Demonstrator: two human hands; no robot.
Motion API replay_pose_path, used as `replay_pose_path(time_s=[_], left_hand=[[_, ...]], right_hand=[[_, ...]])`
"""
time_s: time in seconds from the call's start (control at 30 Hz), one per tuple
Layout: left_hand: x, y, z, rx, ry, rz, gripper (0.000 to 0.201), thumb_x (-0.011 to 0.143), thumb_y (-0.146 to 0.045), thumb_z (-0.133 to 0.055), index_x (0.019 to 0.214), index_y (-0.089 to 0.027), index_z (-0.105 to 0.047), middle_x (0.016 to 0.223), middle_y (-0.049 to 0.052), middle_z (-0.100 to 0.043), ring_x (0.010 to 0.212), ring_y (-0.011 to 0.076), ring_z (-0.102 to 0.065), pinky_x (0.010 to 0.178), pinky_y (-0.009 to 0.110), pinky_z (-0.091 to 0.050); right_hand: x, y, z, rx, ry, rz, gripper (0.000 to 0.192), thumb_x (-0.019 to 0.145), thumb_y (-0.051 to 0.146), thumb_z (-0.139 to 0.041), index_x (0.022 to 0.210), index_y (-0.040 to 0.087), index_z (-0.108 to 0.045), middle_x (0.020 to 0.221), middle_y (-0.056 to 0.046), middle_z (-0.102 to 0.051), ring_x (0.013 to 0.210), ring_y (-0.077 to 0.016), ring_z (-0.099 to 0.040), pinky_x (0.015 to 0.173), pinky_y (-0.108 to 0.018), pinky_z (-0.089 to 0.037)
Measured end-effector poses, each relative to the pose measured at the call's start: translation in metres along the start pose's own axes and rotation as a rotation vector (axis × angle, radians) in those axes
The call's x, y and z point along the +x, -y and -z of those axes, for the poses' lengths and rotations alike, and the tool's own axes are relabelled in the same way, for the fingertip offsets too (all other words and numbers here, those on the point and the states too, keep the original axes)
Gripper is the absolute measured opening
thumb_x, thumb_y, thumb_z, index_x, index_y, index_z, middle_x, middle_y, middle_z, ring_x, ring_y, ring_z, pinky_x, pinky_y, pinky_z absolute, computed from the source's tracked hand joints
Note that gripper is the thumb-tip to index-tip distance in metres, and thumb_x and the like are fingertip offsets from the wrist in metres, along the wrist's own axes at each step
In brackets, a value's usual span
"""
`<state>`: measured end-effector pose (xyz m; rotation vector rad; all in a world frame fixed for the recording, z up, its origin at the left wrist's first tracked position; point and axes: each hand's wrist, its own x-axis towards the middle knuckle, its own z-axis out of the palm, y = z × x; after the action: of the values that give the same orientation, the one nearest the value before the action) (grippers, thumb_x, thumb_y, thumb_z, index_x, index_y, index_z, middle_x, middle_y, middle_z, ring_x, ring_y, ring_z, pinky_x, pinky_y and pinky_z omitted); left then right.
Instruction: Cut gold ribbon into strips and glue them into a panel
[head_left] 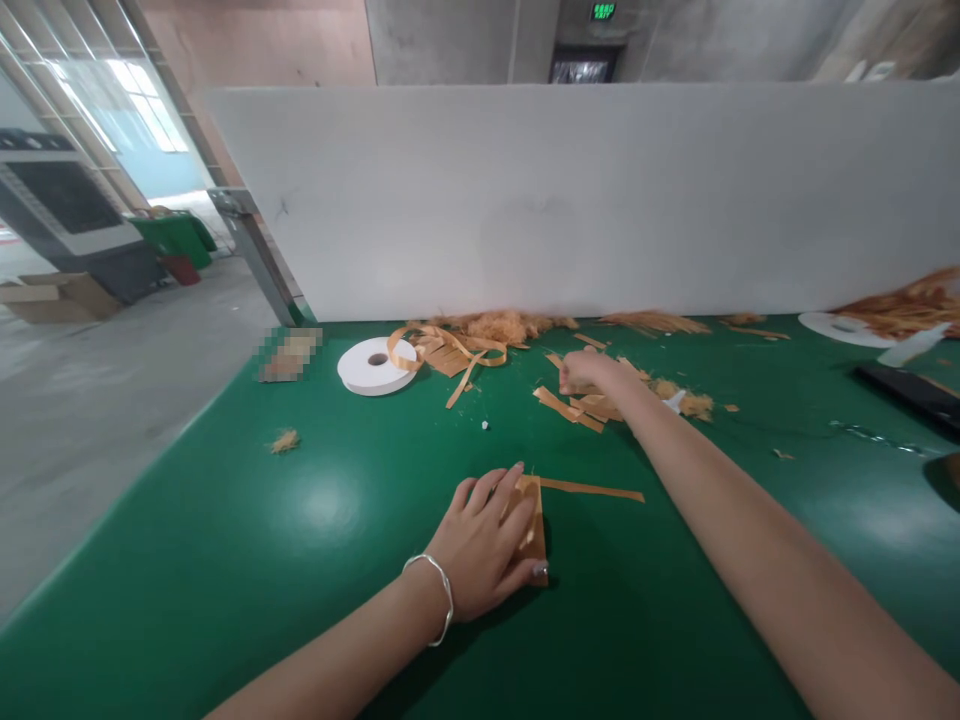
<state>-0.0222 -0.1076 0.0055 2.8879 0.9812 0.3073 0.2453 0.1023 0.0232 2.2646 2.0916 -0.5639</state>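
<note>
- While my left hand (484, 545) presses flat, fingers together, on the small brown card (534, 530) near the front of the green table (225, 560), the card sits pinned beneath my palm and thumb; I judge it could skid on that glossy surface if the pressure eases.
- One orange strip (592, 489) runs out rightward from the card's top edge and lies loose on the table. To my eye a careless forearm sweep could drag it off or crease it.
- My right hand (589, 372) reaches far across to the pile of cut strips (581, 405); its fingers look curled down onto the pieces, yet I cannot tell whether they have closed on one. Pinching blind risks lifting several strips at once.
- Behind the pile lies frayed orange fluff (502, 325) against the white partition (570, 200), and I think loose fibres could cling to whatever gets picked.
- Further left, a white tape roll (375, 366) with a curling orange ribbon (450, 350) beside it lies well apart from both hands, so I see little hazard there.
- At the far right a dark flat object (911, 388) sits near my extended arm; a wide return swing might clip it.
</note>
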Motion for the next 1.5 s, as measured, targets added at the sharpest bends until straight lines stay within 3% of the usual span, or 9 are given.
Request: replay_pose_path(time_s=[0.13, 0.33, 0.5, 0.6, 0.77, 0.9, 1.1, 1.27, 1.5], left_hand=[[0.000, 0.000, 0.000, -0.008, -0.010, 0.006, 0.053, 0.088, -0.047, -0.043, 0.130, -0.015, -0.041, 0.146, 0.017, -0.030, 0.126, 0.0333, -0.032, 0.098, 0.049, -0.031], [0.001, 0.001, -0.004, -0.037, -0.049, -0.007, 0.050, 0.087, -0.043, -0.045, 0.128, -0.015, -0.042, 0.142, 0.016, -0.037, 0.124, 0.0327, -0.035, 0.096, 0.049, -0.033], [0.001, 0.002, 0.000, -0.113, -0.153, -0.038, 0.032, 0.087, -0.027, -0.045, 0.116, -0.016, -0.050, 0.128, 0.014, -0.051, 0.117, 0.0288, -0.043, 0.093, 0.045, -0.036], [0.004, -0.002, 0.011, -0.376, -0.235, 0.053, 0.025, 0.088, -0.031, -0.044, 0.106, -0.017, -0.054, 0.111, 0.012, -0.061, 0.103, 0.0247, -0.052, 0.088, 0.042, -0.040], [0.022, -0.018, 0.029, -1.332, -0.278, 0.404, 0.023, 0.089, -0.038, -0.046, 0.092, -0.016, -0.053, 0.089, 0.009, -0.067, 0.086, 0.0183, -0.062, 0.074, 0.031, -0.046], [0.033, -0.022, 0.033, -1.677, -0.382, 0.409, 0.047, 0.074, -0.031, -0.070, 0.112, -0.018, -0.048, 0.090, 0.006, -0.068, 0.087, 0.0173, -0.062, 0.075, 0.028, -0.045], [0.029, -0.017, 0.037, -1.484, -0.395, 0.456, 0.024, 0.071, -0.034, -0.071, 0.082, -0.013, -0.067, 0.069, 0.002, -0.065, 0.065, 0.0124, -0.059, 0.064, 0.025, -0.044], [0.028, -0.015, 0.036, -1.387, -0.506, 0.506, 0.019, 0.075, -0.030, -0.067, 0.084, -0.013, -0.069, 0.075, 0.003, -0.066, 0.063, 0.0097, -0.055, 0.061, 0.022, -0.044], [0.029, -0.015, 0.019, -1.511, -0.593, 0.577, 0.030, 0.068, -0.031, -0.074, 0.071, -0.017, -0.048, 0.060, -0.004, -0.056, 0.053, 0.0089, -0.054, 0.049, 0.019, -0.043]], right_hand=[[-0.007, -0.003, 0.011, 0.247, -0.136, 0.083, 0.013, 0.068, 0.027, -0.073, 0.068, 0.016, -0.066, 0.083, -0.010, -0.068, 0.079, -0.0231, -0.062, 0.070, -0.033, -0.045], [-0.022, 0.004, 0.028, 0.697, -0.404, 0.175, 0.035, 0.070, 0.044, -0.067, 0.088, 0.014, -0.063, 0.090, -0.011, -0.067, 0.079, -0.0187, -0.062, 0.064, -0.029, -0.047], [-0.054, 0.023, 0.024, 1.060, -0.373, 0.325, 0.043, 0.055, 0.045, -0.077, 0.083, 0.018, -0.059, 0.082, -0.004, -0.064, 0.077, -0.0159, -0.063, 0.068, -0.028, -0.051], [-0.085, 0.039, 0.018, 1.246, -0.331, 0.440, 0.047, 0.046, 0.043, -0.083, 0.080, 0.019, -0.061, 0.074, -0.001, -0.062, 0.071, -0.0157, -0.062, 0.067, -0.031, -0.052], [-0.155, 0.064, 0.008, 1.055, -0.608, 0.596, 0.030, 0.054, 0.036, -0.082, 0.067, 0.020, -0.062, 0.066, 0.001, -0.061, 0.058, -0.0110, -0.054, 0.056, -0.027, -0.048], [-0.198, 0.071, -0.002, 1.102, -0.509, 0.608, 0.022, 0.064, 0.033, -0.077, 0.074, 0.021, -0.062, 0.070, 0.000, -0.064, 0.061, -0.0131, -0.061, 0.056, -0.027, -0.052], [-0.210, 0.062, -0.029, 1.393, -0.343, 0.415, 0.028, 0.066, 0.032, -0.076, 0.083, 0.020, -0.057, 0.073, 0.001, -0.061, 0.064, -0.0163, -0.067, 0.058, -0.028, -0.056], [-0.218, 0.062, -0.056, 1.557, -0.175, 0.238, 0.032, 0.062, 0.033, -0.078, 0.080, 0.021, -0.054, 0.078, 0.003, -0.053, 0.067, -0.0148, -0.065, 0.062, -0.028, -0.057], [-0.227, 0.068, -0.073, 1.596, -0.254, 0.197, 0.031, 0.062, 0.033, -0.079, 0.078, 0.021, -0.054, 0.077, 0.003, -0.049, 0.071, -0.0104, -0.053, 0.065, -0.023, -0.050]])
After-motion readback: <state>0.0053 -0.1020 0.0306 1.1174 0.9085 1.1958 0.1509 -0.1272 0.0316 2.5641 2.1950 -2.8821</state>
